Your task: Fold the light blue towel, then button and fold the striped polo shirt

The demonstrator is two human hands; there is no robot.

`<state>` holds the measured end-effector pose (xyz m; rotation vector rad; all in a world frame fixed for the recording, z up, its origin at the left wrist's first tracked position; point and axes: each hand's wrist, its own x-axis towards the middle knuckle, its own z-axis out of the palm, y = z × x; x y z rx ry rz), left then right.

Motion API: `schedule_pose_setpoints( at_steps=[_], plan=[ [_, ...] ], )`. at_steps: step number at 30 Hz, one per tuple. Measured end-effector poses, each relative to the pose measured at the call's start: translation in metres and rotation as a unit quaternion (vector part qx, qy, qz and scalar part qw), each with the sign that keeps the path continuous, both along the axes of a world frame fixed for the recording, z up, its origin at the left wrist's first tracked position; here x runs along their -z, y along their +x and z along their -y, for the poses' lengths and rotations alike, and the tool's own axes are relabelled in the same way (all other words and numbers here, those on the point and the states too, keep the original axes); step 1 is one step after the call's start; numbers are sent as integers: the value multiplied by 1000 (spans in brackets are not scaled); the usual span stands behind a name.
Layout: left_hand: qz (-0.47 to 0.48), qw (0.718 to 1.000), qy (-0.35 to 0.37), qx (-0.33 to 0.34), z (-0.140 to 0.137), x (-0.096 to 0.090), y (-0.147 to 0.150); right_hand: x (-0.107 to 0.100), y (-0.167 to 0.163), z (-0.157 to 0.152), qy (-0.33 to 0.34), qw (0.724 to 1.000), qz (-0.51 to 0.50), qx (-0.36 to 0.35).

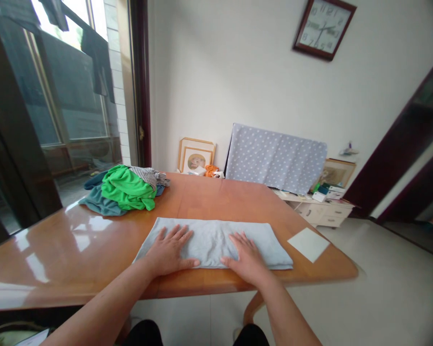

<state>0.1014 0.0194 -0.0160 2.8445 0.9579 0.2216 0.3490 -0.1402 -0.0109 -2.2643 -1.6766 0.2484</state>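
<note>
A light grey-blue folded cloth (211, 242) lies in a wide strip along the near edge of the wooden table (216, 192). My left hand (173, 250) rests flat on its left part, fingers spread. On its right part lies my right hand (244, 254), palm down with the fingers apart. Between the two hands the fabric shows small wrinkles. Whether the cloth is a garment or a towel I cannot tell.
A heap of crumpled clothes (130, 187), bright green, teal and striped, sits at the table's back left. A white square sheet (309, 244) lies near the right corner. Behind the table stand a dotted grey cover (276, 156) and a white drawer cabinet (321, 213).
</note>
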Motion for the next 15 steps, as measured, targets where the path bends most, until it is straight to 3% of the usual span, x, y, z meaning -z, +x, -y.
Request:
schedule_pose_setpoints(
  at_steps=[3, 10, 15],
  plan=[
    [-8, 1000, -2, 5, -2, 1, 0, 5, 2, 5, -21, 1000, 2, 5],
    [-24, 1000, 4, -2, -1, -1, 0, 12, 13, 11, 37, 999, -19, 9],
    [-27, 1000, 4, 0, -3, 0, 0, 11, 19, 18, 28, 999, -18, 6]
  ],
)
